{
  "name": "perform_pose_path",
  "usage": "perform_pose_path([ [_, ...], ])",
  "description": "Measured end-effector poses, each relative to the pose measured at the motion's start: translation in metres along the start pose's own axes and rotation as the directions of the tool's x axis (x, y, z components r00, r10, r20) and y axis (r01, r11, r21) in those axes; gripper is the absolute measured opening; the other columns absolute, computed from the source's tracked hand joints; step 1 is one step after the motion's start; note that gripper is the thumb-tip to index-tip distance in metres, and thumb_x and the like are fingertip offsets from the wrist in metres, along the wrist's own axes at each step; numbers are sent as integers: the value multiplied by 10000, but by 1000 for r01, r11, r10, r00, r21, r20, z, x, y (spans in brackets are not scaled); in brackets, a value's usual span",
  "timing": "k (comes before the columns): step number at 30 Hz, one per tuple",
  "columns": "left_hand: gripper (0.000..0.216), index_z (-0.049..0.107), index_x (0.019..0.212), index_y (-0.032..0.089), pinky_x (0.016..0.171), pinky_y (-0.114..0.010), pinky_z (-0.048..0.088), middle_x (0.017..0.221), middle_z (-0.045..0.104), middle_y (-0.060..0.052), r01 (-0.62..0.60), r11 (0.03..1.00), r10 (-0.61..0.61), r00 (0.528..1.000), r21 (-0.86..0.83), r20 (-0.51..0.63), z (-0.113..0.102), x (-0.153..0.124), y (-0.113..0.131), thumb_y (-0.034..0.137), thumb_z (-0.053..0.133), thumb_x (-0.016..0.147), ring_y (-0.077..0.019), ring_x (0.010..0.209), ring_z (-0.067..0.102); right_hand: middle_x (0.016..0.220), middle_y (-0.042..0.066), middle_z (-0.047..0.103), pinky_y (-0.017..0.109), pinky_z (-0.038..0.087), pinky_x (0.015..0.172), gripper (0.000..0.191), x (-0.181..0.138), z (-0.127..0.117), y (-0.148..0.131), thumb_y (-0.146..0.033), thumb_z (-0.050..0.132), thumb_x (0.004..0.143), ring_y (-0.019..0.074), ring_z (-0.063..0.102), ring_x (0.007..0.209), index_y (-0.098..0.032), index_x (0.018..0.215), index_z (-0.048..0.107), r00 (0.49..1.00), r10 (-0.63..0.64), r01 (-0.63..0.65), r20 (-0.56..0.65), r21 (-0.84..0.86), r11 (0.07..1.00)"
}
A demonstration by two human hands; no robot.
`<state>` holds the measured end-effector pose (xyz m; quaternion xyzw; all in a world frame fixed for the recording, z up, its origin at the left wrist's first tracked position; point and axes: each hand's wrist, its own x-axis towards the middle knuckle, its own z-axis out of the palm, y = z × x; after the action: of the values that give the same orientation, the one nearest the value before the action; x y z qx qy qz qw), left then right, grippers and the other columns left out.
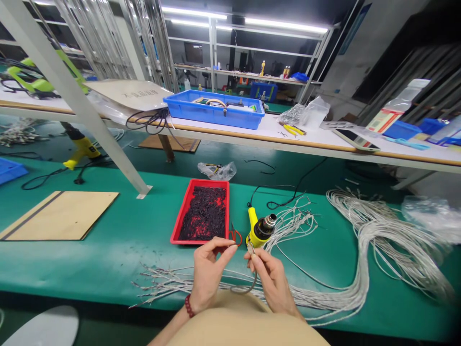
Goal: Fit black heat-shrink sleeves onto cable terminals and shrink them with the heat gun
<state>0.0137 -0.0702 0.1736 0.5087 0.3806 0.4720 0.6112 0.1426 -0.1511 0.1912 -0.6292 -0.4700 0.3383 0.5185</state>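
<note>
My left hand is closed in a pinch, with a small dark piece at its fingertips, too small to make out clearly. Opposite it, my right hand grips a grey cable near its pale connector end; the cable loops down between both hands. Just behind my fingers, a yellow and black heat gun rests with its nozzle tilted up. Left of that are orange-handled scissors beside a red tray of small black tube pieces. White cables run beneath my hands.
A thick cable bundle covers the green bench's right side. A tan board lies left, near a slanted white post. The shelf above the bench holds a blue bin, yellow-handled pliers, a phone and a bottle.
</note>
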Motion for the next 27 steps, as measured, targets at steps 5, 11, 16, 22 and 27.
perform_pose_path([
  [5, 75, 712, 770, 190, 672, -255, 453, 737, 671, -13, 16, 1000, -16, 1000, 11, 9, 0, 1, 3, 237, 727, 714, -149, 708, 571, 641, -2, 515, 251, 389, 615, 342, 0, 0, 0, -419, 443, 931, 149, 495, 631, -165, 914, 670, 1000, 13, -13, 8, -5, 1000],
  [11, 93, 717, 774, 191, 676, -244, 459, 741, 677, -12, 38, 999, -38, 999, 7, 7, 1, 1, 4, 247, 736, 702, -139, 707, 577, 671, 0, 509, 252, 399, 642, 309, -1, -2, -3, -379, 434, 945, 151, 500, 665, -164, 942, 656, 998, 32, -32, 61, -9, 999],
  [16, 281, 693, 939, 193, 666, -227, 465, 734, 674, -3, 129, 991, -127, 991, -42, 28, -1, 0, 6, 285, 754, 681, -124, 692, 581, 661, 0, 512, 255, 408, 652, 301, 1, -9, -7, -362, 428, 949, 151, 509, 665, -162, 895, 646, 1000, 21, -21, -9, 2, 1000],
  [22, 267, 702, 846, 179, 699, -240, 473, 776, 696, -28, 213, 977, -213, 976, 4, -38, -4, 1, 7, 369, 750, 663, -163, 761, 607, 669, 6, 551, 265, 402, 681, 313, 15, -51, 11, -392, 476, 924, 163, 524, 681, -150, 860, 664, 940, -15, -15, -340, -84, 996],
  [27, 295, 698, 842, 177, 679, -246, 458, 732, 688, -28, 221, 974, -218, 974, 55, -57, -6, 2, 1, 422, 726, 679, -180, 751, 599, 665, 21, 607, 272, 404, 674, 340, 24, -77, 32, -431, 513, 894, 180, 554, 692, -146, 826, 687, 878, 15, -78, -478, -113, 991],
])
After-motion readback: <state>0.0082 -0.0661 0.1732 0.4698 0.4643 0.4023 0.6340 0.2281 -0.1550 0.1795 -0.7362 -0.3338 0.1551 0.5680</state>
